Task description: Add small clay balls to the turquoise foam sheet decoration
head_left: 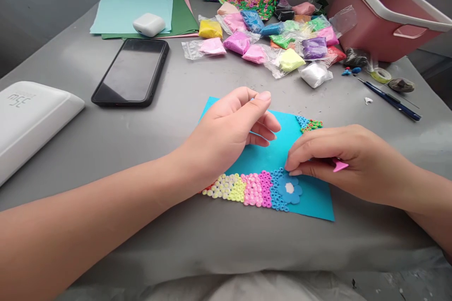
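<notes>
Blue card at bench near edge. Left hand over it, thumb and forefinger pinched, contents too small to tell. Right hand closed on pink tool. Clay bags far edge; pink bin far right corner, contents hidden.

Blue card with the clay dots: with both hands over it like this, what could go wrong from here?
1. The left hand hovers above the clay dots on the blue card; its wrist lies close to them and could flatten them.
2. The right hand holds a pink tool just above the blue flower; a slip might dent it.
3. The card lies near the table edge and may slide off.
</notes>
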Motion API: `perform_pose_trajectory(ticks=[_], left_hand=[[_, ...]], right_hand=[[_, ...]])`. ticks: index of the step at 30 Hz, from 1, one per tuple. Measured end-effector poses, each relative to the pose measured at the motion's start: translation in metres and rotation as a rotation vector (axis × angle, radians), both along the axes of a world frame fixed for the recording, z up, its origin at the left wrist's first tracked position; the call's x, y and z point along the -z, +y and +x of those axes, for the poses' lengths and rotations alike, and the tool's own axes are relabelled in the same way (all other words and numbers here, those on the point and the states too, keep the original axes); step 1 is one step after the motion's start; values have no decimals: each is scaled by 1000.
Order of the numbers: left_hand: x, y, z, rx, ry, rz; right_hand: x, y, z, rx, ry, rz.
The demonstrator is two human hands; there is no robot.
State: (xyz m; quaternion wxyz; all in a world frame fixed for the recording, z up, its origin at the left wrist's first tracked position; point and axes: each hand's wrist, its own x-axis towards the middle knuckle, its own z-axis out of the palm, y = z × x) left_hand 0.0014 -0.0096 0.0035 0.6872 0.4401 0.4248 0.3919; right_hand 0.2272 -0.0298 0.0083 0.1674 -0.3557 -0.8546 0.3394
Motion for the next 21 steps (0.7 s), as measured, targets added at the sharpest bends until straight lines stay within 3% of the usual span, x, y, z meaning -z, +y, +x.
perform_pose_trajectory(ticks=[16,21], left_hand=[[-2,1,2,-8,12,-15],[-2,0,2,-4,7,-15]], right_hand=[[2,-5,-1,-21,-48,31],[-9,-6,-3,86,77,-40]])
